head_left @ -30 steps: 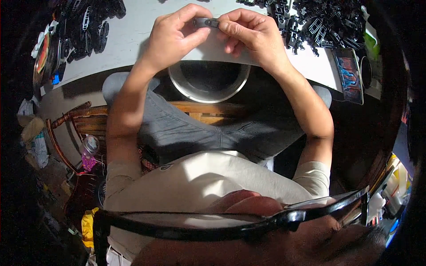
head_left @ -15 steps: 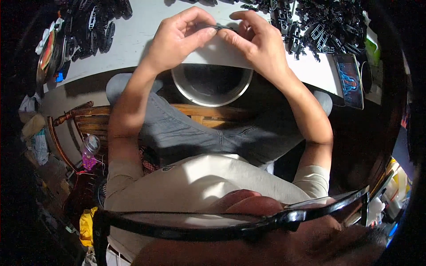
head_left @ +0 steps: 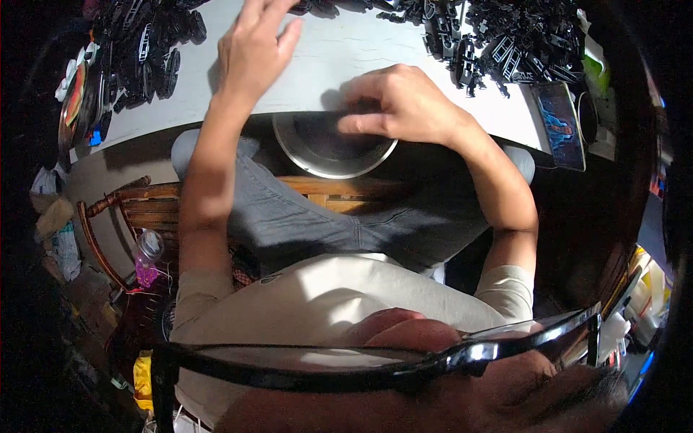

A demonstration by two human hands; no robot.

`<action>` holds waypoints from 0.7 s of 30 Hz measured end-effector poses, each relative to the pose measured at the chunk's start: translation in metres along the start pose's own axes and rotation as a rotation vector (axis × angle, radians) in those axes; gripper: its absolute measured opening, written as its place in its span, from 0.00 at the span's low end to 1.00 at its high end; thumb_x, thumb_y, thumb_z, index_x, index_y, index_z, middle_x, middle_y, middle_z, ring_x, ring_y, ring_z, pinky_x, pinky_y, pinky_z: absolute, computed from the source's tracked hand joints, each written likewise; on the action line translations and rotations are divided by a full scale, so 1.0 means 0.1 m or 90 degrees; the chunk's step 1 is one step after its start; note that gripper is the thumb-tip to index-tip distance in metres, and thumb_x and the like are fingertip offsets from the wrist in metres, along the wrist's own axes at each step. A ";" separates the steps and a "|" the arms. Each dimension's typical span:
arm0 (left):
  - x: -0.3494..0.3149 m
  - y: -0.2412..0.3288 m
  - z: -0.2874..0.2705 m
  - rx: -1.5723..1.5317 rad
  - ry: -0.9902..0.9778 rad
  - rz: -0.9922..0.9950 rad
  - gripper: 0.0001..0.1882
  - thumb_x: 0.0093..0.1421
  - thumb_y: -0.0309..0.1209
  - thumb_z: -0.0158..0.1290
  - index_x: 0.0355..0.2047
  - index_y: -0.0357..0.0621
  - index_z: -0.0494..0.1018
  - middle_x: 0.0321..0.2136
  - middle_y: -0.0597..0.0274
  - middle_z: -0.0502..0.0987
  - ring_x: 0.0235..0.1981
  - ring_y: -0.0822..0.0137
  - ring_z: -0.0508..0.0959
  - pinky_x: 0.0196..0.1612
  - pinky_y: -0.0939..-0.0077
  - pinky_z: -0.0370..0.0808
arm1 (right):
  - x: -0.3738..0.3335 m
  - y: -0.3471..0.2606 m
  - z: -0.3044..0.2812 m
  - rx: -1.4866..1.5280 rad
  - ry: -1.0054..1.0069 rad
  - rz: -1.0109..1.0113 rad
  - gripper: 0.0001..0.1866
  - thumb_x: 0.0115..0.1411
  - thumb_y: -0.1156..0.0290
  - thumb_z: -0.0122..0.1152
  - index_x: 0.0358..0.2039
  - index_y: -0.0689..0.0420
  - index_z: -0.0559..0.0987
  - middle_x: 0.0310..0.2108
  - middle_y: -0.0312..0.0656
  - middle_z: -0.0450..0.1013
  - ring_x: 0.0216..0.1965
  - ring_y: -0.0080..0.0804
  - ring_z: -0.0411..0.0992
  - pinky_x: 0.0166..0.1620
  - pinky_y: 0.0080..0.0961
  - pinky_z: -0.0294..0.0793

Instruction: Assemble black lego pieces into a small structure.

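Note:
My left hand reaches over the white table toward its far side, fingers stretched out and thumb apart. Its fingertips run to the top of the view, beside small black plastic parts, and nothing shows in its grasp. Over the table's near edge, my right hand hangs above a round metal bowl. Thumb and fingers are spread there, a little smeared by motion, with no object visible between them. The bowl sits at my lap, partly under the table edge; its inside is dark.
Black parts lie heaped at the far left and far right of the white table. A phone with a lit screen leans at the right edge. A wooden chair stands at left.
My hands have parted from a small dark piece they held together. The left has moved up and left; the right has come down over the bowl. The dark piece no longer shows.

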State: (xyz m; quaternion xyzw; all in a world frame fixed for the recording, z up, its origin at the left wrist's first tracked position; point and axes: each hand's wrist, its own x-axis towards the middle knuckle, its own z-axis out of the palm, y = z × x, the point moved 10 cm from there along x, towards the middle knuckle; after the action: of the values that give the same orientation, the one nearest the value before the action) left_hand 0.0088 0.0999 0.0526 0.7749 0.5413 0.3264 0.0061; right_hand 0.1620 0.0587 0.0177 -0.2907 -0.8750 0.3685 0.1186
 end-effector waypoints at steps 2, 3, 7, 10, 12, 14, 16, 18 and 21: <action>0.15 0.11 -0.11 0.164 0.051 0.053 0.20 0.62 0.26 0.58 0.55 0.43 0.74 0.46 0.52 0.75 0.44 0.54 0.79 0.45 0.62 0.79 | 0.01 0.03 -0.17 -0.035 0.113 0.008 0.21 0.61 0.48 0.66 0.39 0.55 0.83 0.32 0.49 0.81 0.36 0.52 0.81 0.40 0.46 0.79; 0.18 0.03 -0.08 0.149 0.028 -0.007 0.24 0.56 0.25 0.59 0.55 0.46 0.74 0.54 0.45 0.70 0.52 0.43 0.75 0.53 0.53 0.76 | 0.00 0.09 -0.32 -0.130 0.175 0.056 0.19 0.63 0.50 0.64 0.38 0.54 0.82 0.32 0.47 0.81 0.36 0.50 0.81 0.38 0.45 0.80; 0.16 -0.06 0.06 0.210 0.032 -0.006 0.13 0.64 0.34 0.59 0.49 0.51 0.80 0.50 0.60 0.79 0.48 0.57 0.82 0.50 0.64 0.79 | -0.12 0.35 -0.73 -0.400 0.401 0.177 0.11 0.64 0.64 0.60 0.42 0.56 0.80 0.36 0.47 0.80 0.33 0.46 0.82 0.31 0.42 0.82; 0.12 -0.25 0.16 0.177 0.018 0.014 0.12 0.67 0.35 0.55 0.49 0.53 0.80 0.54 0.58 0.77 0.53 0.53 0.79 0.53 0.59 0.78 | -0.04 0.67 -0.69 -0.480 0.273 0.299 0.08 0.69 0.73 0.55 0.42 0.62 0.79 0.28 0.28 0.71 0.24 0.17 0.66 0.28 0.20 0.67; 0.08 -0.39 0.13 0.154 0.004 -0.029 0.12 0.64 0.33 0.57 0.47 0.50 0.79 0.55 0.58 0.76 0.51 0.51 0.79 0.52 0.56 0.78 | -0.05 0.62 -0.60 -0.480 0.383 0.171 0.10 0.61 0.68 0.60 0.41 0.57 0.80 0.36 0.48 0.81 0.33 0.44 0.83 0.30 0.40 0.83; 0.08 -0.35 0.10 0.164 -0.001 -0.012 0.12 0.65 0.32 0.57 0.49 0.49 0.79 0.55 0.57 0.76 0.51 0.50 0.79 0.52 0.57 0.78 | -0.03 0.59 -0.58 -0.483 0.377 0.178 0.09 0.59 0.71 0.60 0.38 0.58 0.82 0.35 0.48 0.81 0.33 0.41 0.84 0.29 0.37 0.84; 0.07 -0.34 0.08 0.164 -0.020 -0.043 0.13 0.65 0.31 0.56 0.49 0.49 0.78 0.54 0.56 0.76 0.51 0.50 0.79 0.52 0.58 0.78 | -0.06 0.49 -0.64 -0.462 0.383 0.190 0.07 0.58 0.71 0.61 0.35 0.58 0.83 0.34 0.47 0.81 0.32 0.41 0.84 0.28 0.37 0.84; 0.06 -0.27 0.14 0.150 -0.002 -0.020 0.13 0.64 0.30 0.57 0.49 0.48 0.78 0.53 0.55 0.76 0.50 0.49 0.79 0.52 0.58 0.78 | -0.12 0.50 -0.65 -0.456 0.407 0.168 0.07 0.57 0.71 0.60 0.32 0.59 0.83 0.33 0.48 0.80 0.31 0.41 0.84 0.27 0.37 0.83; 0.04 -0.30 0.06 0.092 -0.016 -0.049 0.11 0.63 0.27 0.58 0.46 0.42 0.77 0.52 0.53 0.76 0.48 0.52 0.80 0.46 0.63 0.81 | -0.13 0.50 -0.61 -0.455 0.401 0.165 0.09 0.59 0.64 0.60 0.32 0.56 0.81 0.32 0.44 0.78 0.33 0.41 0.82 0.30 0.39 0.82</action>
State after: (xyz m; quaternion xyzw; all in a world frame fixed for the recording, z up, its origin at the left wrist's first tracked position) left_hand -0.0123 0.1178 0.0396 0.7557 0.5931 0.2763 -0.0307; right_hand 0.2190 0.1142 0.0247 -0.5170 -0.8249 -0.0490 0.2233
